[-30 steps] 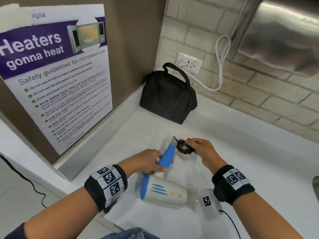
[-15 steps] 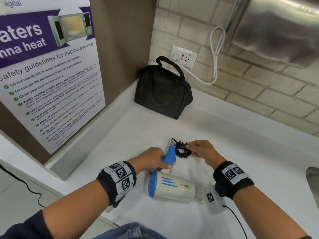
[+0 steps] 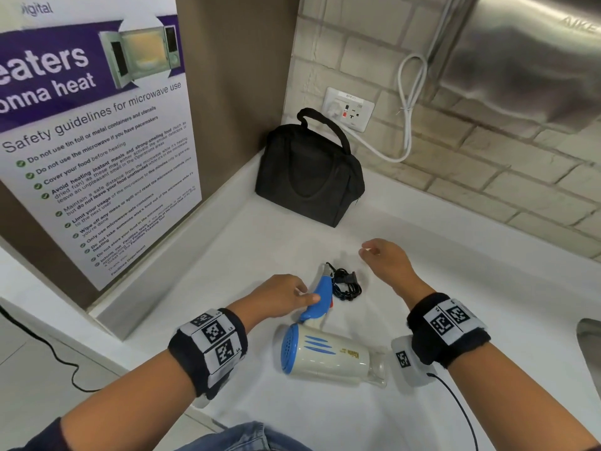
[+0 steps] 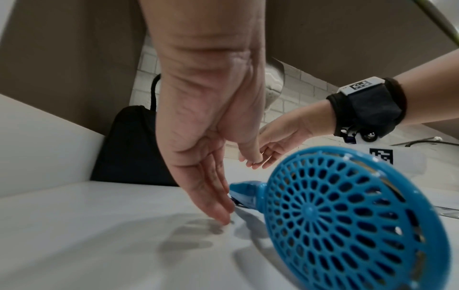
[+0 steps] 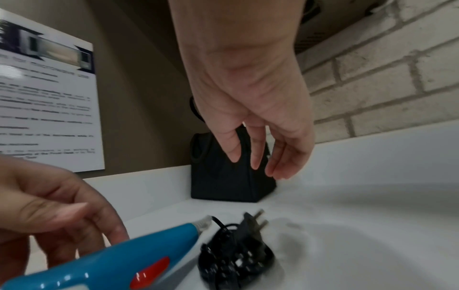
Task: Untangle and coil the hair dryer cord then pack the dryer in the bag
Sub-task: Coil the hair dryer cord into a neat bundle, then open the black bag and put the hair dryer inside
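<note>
The hair dryer lies on the white counter, cream body with a blue rear grille and a blue handle. Its black cord sits in a small coil on the counter beside the handle's end, plug on top. My left hand hovers at the handle's left side with its fingers straight, thumb against the handle. My right hand hangs above and behind the coil, its fingers loose and empty. The black bag stands in the back corner.
A microwave poster covers the left wall. A wall socket and a looped white cable are behind the bag. A steel hand dryer hangs at upper right. A sink edge shows at far right.
My right hand has let go of the coiled cord and lifted away toward the back. My left hand has loosened its grip on the handle. The cord coil now rests on the counter.
</note>
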